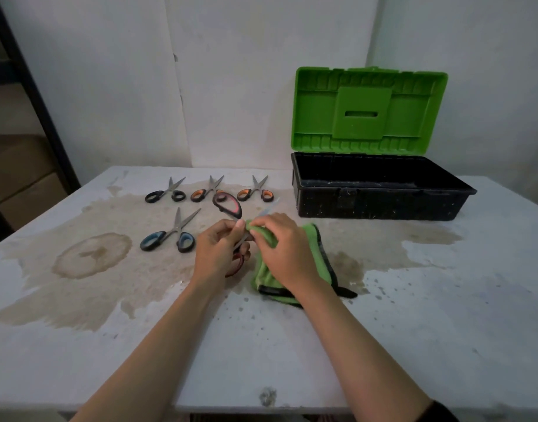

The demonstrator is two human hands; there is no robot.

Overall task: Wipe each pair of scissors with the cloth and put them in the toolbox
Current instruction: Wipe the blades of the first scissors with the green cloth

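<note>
A pair of red-handled scissors (231, 208) is being held up just above the desk (413, 330), blades open, one handle loop raised toward the back and the other tucked low under the left hand (214, 249). The left hand's fingers (239, 224) are curled closed around the pivot area, where the grip is best taken, since the steel is stiff, light and likely slick, with edges to be kept clear of. The green cloth (316, 239), soft and limp, is pinched around one blade by the right hand (284, 248), its fingers closed over the fabric while the rest is draped onto the desk. Four more pairs are lined up to the left: black (165, 194), two orange (205, 193) (255, 193), and blue (170, 239). The toolbox (380, 190) is seen open at the back right, apparently empty.
</note>
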